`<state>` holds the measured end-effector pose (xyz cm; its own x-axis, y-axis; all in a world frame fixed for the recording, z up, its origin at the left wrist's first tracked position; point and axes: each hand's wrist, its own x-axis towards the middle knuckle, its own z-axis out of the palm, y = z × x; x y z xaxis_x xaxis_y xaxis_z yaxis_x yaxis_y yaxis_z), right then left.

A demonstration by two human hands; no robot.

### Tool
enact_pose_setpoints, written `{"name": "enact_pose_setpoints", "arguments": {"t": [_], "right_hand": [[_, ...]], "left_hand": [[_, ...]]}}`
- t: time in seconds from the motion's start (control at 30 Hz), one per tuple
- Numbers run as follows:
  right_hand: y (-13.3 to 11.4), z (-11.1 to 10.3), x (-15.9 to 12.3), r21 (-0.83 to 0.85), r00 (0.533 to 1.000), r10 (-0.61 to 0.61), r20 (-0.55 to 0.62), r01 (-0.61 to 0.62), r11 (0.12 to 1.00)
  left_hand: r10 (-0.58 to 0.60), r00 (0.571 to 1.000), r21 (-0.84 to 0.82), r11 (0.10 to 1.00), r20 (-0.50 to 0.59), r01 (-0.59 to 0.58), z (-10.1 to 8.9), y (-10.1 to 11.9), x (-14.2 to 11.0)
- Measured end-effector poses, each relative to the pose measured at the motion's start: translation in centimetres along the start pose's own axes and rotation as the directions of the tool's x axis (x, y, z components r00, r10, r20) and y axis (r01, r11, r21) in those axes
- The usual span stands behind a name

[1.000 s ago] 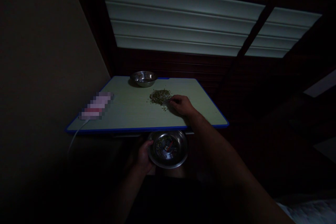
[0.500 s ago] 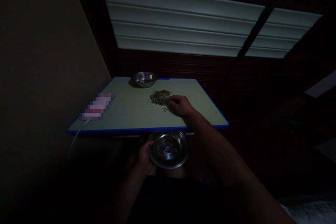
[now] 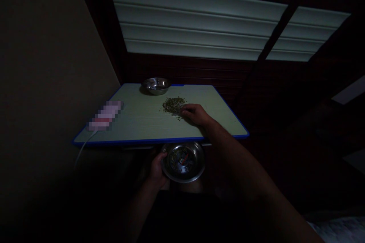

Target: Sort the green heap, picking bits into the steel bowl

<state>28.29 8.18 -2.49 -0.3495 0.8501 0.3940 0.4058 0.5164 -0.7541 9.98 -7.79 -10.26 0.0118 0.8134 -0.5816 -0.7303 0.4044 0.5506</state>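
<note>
My left hand (image 3: 157,168) grips the left rim of a shiny metal bowl (image 3: 196,172), held just below the table's front edge. Some small greenish bits and a label-like patch with red on it show inside that bowl. A loose pile of small greenish-brown grains (image 3: 172,104), perhaps seeds or beans, lies spread on the table. At the pile's right edge is my right hand (image 3: 196,114), its fingers closed in a pinch. What sits between those fingertips, if anything, is too dark and small to make out.
The pale table (image 3: 137,121) has a blue edge. A second metal bowl (image 3: 156,90) stands at its back left. On the left lies a blurred-out pinkish device (image 3: 105,115) with a white cable (image 3: 82,148). Behind rises a dark wooden panel with pale slats (image 3: 194,22).
My right hand has shifted slightly left, its fingertips further in at the edge of the grains. The bowl in my left hand stays nearly in place.
</note>
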Motion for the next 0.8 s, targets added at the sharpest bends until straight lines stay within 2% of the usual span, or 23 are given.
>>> {"name": "enact_pose_setpoints", "arguments": {"t": [0.23, 0.37, 0.8], "right_hand": [[0.2, 0.0, 0.1, 0.128, 0.999, 0.012, 0.053, -0.019, 0.992], [0.1, -0.1, -0.1, 0.148, 0.996, 0.052, 0.066, -0.061, 0.987], [-2.1, -0.5, -0.9, 0.203, 0.976, 0.139, 0.170, -0.173, 0.964]], "left_hand": [[0.003, 0.999, 0.011, 1.000, -0.035, -0.002, 0.4, 0.2, -0.3], [0.016, 0.999, 0.004, 1.000, -0.036, -0.016, 0.4, 0.2, -0.3], [-0.005, 0.999, 0.015, 1.000, -0.036, 0.006, 0.4, 0.2, -0.3]]}}
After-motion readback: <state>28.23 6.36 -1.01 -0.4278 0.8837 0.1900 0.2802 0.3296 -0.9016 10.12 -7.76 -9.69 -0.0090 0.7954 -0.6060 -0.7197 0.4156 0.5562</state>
